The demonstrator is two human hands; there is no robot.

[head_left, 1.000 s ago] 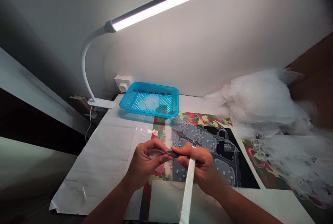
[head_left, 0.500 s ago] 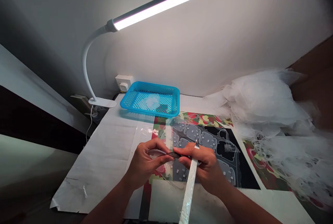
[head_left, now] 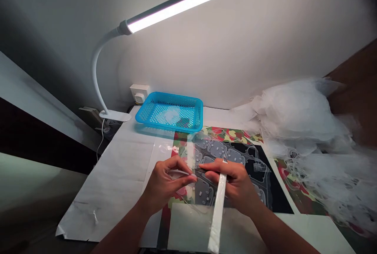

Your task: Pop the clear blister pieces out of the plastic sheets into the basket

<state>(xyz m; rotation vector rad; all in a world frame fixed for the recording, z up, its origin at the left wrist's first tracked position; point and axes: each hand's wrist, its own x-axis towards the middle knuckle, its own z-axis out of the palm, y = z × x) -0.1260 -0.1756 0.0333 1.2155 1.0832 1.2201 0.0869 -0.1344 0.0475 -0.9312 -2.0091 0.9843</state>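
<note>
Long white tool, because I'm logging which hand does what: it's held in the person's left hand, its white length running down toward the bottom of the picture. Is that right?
Not the hand: the head view shows the person's right hand holding the long white tool. Its white length does run down toward the bottom of the picture.

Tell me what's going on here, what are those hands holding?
A person is working with both hands under a bright lamp. The left hand pinches a thin pale piece. The right hand holds a long white stick and a thin dark tool, its tip near the left fingertips. Behind them, a blue basket holds some see-through pieces. A filmy white heap sits off to the right.
</note>
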